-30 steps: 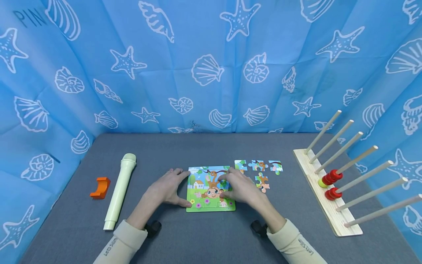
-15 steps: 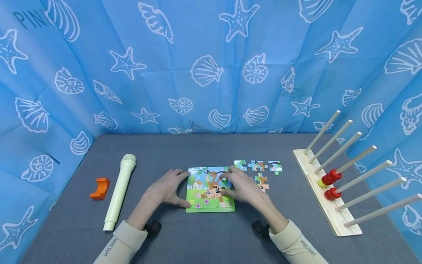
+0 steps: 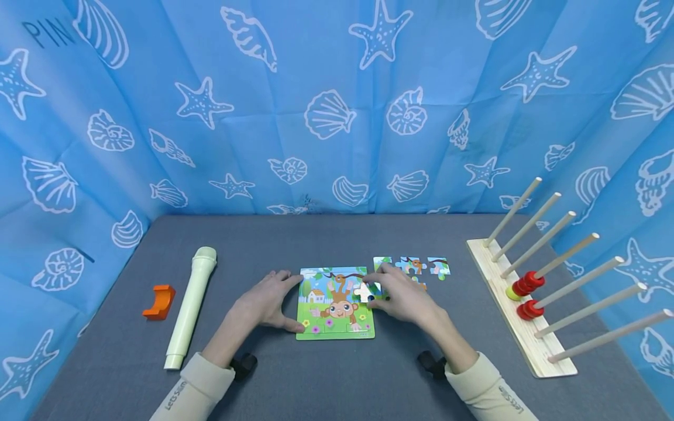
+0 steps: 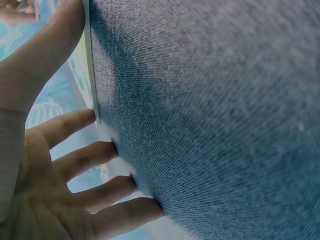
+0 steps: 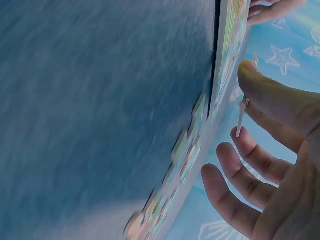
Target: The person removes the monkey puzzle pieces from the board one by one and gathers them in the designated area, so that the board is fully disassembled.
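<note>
A monkey jigsaw puzzle (image 3: 337, 311) lies flat on the table in the head view, with a white gap at its right side. My left hand (image 3: 263, 298) is spread at its left edge, thumb on the near left corner and index fingertip at the far left corner. Between the thumb and fingers of my right hand (image 3: 405, 295) a puzzle piece (image 5: 240, 120) is pinched, held above the table beside the gap. In the right wrist view that piece shows edge-on. Several loose pieces (image 3: 439, 266) lie behind the right hand, which partly covers some.
A pale green toy microphone (image 3: 191, 310) and an orange curved block (image 3: 160, 302) lie at the left. At the right stands a wooden peg rack (image 3: 505, 304) with red and yellow-green beads (image 3: 528, 283). A blue seashell curtain (image 3: 326, 158) hangs behind the grey table.
My right hand has drawn back to the right with the puzzle piece, uncovering the white gap and covering more of the nearest loose piece. The left hand has stayed in place.
</note>
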`<action>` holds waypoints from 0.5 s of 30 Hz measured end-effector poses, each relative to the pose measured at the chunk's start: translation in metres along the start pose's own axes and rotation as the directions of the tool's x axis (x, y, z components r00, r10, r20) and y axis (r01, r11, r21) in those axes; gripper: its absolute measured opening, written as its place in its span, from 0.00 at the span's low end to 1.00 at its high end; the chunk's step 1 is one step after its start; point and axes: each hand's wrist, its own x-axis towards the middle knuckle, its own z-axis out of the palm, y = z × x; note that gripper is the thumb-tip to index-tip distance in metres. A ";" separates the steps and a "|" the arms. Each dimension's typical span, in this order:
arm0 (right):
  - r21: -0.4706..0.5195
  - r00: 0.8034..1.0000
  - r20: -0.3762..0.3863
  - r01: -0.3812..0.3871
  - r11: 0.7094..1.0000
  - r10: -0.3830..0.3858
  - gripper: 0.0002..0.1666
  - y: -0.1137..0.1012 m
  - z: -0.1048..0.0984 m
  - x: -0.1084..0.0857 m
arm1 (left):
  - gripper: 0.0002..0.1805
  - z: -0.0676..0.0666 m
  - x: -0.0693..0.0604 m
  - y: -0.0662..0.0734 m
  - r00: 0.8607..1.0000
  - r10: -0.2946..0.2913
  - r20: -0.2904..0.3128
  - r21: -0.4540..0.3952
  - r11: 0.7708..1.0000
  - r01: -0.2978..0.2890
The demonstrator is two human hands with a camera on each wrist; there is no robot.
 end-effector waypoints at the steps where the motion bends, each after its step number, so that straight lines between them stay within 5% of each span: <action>1: -0.008 1.000 -0.003 -0.004 1.000 0.004 0.28 0.002 -0.001 -0.001 | 0.59 0.000 0.000 0.000 1.000 -0.001 0.000 0.001 1.000 0.001; 15: -0.061 0.998 -0.017 -0.067 0.996 0.066 0.28 0.046 -0.024 -0.024 | 0.59 0.001 0.000 0.001 1.000 -0.004 -0.009 0.004 1.000 0.004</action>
